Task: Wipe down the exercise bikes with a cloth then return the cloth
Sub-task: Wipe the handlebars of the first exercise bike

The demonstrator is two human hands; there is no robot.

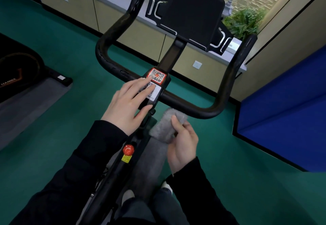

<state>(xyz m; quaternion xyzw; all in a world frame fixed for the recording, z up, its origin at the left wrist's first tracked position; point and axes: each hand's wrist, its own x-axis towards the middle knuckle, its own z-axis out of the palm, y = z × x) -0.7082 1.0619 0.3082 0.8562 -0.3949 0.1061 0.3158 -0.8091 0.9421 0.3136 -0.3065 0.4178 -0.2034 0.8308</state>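
Observation:
A black exercise bike [227,76] fills the middle of the view, its U-shaped handlebar facing me and a dark console [192,13] on the stem. My left hand [127,105] lies flat with straight fingers on the QR stickers [157,76] at the handlebar clamp. My right hand [183,145] grips a folded grey cloth [165,127] just below the crossbar, thumb pressed on top of it. The cloth's upper end sits close under the bar; whether it touches is unclear.
A red knob [128,150] with a yellow label sits on the frame below my left hand. Another machine [19,76] on a grey mat stands at the left. Blue padding [282,105] is at the right, low cabinets [141,36] ahead, green floor around.

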